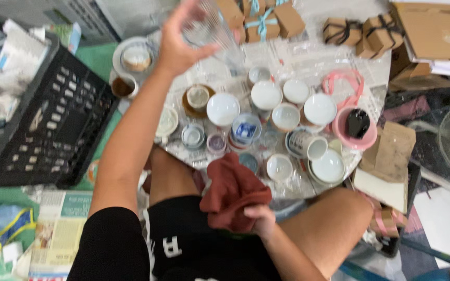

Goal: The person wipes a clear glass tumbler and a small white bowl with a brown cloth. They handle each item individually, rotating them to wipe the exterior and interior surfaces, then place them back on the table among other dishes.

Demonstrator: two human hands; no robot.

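The left hand [180, 39] is raised to the upper middle of the frame, its fingers wrapped around a clear, ribbed drinking glass [209, 28] held aloft and tilted; the glass is blurred, so its exact lean is hard to tell. The right hand [259, 217] sits low at the centre, closed on a crumpled rust-red cloth [233, 192] that rests over the person's lap, well apart from the glass.

A firm hold low on the glass, as here, looks wise, since it hangs right over crockery; bringing it down nearer the cloth would likely make wiping steadier.

Below the glass, a round worktop [292, 65] covered in clear plastic carries many small white and blue ceramic cups and bowls [266, 96] set close together. At its right edge stands a pink plastic pail [342, 135] with a dark object inside. Brown cardboard gift boxes tied with ribbon [266, 21] line the top of the frame. A black plastic crate [53, 119] lies at the left, beside newspapers [58, 229] on the floor.
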